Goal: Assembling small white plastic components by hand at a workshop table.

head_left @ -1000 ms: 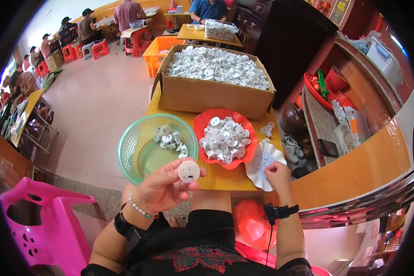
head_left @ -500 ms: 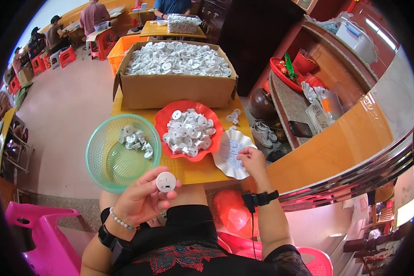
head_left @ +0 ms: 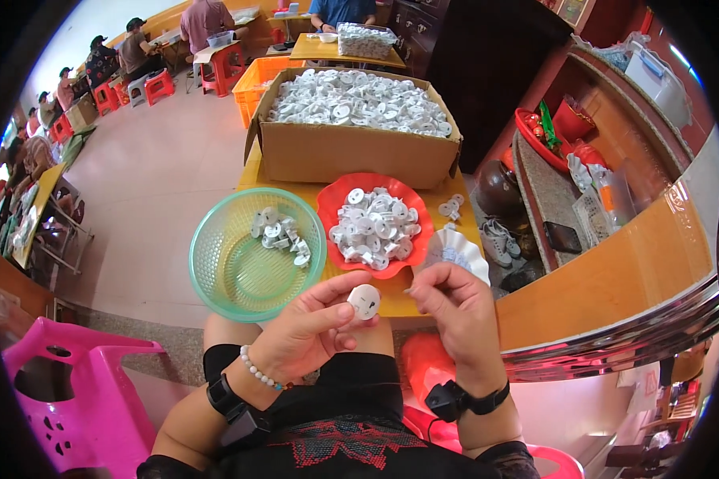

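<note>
Yellow table (head_left: 435,203); white disc (head_left: 364,302) pinched, apparently, left fingers (head_left: 339,313).

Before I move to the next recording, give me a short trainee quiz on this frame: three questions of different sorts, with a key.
1. True or false: the left hand holds a small round white part between thumb and fingers.
2. Multiple choice: which container holds the fewest white parts? A) the cardboard box B) the red scalloped bowl C) the green mesh basket
3. Fill in: the right hand is raised just in front of a ______ paper sheet at the yellow table edge.

Key: 1. true. 2. C. 3. white.
</note>
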Motion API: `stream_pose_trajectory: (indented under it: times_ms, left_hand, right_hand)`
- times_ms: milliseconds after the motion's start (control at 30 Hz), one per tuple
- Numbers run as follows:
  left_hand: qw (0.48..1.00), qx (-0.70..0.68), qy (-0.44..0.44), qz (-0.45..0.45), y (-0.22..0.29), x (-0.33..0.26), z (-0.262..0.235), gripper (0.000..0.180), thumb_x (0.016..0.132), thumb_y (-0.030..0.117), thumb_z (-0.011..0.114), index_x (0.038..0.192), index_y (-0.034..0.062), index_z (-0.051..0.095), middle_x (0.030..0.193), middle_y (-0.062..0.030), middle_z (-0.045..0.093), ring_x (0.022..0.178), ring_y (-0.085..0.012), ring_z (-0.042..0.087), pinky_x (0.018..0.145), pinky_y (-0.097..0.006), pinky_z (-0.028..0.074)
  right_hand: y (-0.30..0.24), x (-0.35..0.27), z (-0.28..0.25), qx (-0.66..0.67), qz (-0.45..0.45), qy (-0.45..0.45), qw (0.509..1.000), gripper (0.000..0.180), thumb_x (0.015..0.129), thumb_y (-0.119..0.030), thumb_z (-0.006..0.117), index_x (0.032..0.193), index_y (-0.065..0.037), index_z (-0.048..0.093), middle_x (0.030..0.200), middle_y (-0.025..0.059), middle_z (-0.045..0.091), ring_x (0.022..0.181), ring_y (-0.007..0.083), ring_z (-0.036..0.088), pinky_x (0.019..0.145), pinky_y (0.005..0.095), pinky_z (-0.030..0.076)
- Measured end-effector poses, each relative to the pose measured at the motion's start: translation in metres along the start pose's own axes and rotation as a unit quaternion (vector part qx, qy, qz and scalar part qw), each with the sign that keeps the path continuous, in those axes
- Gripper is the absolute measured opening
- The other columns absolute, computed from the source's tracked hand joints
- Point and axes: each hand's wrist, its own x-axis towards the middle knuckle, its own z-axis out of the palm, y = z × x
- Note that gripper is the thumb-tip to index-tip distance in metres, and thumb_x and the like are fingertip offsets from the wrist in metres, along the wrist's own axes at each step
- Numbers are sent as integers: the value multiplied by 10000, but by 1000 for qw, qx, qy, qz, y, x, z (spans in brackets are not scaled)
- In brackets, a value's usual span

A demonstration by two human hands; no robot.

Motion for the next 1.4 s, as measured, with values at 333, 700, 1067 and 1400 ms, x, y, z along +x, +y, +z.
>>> stream_pose_trajectory:
  times_ms: [333,700,1067,1400]
  left_hand:
    - [997,64,42,15,2,-8,10,371,865,29,636,1228,48,561,1110,-74,636,988,-177,639,711,-281,550]
    - [989,128,74,31,1,-8,11,336,836,47,687,1163,39,610,1047,-57,662,930,-121,644,707,-251,550]
    - [985,148,84,38,1,-6,11,344,833,53,693,1164,31,606,1031,-59,665,902,-114,648,708,-249,556]
    - [988,133,80,26,4,-8,15,339,836,60,691,1163,32,607,1023,-68,669,911,-120,650,720,-246,550]
  right_hand:
    - [-2,-4,32,-186,-160,-42,969,90,785,-36,689,813,0,612,834,78,600,786,189,583,735,292,457]
    - [-12,-8,39,-308,-198,-31,930,93,776,6,664,823,-6,585,842,110,611,790,265,616,700,341,489]
    - [-10,-7,36,-328,-230,-48,915,97,764,11,671,809,-9,587,821,95,614,778,257,613,682,335,489]
    - [-15,-7,32,-285,-213,-68,932,87,760,27,655,824,8,598,821,86,614,790,204,609,843,349,468]
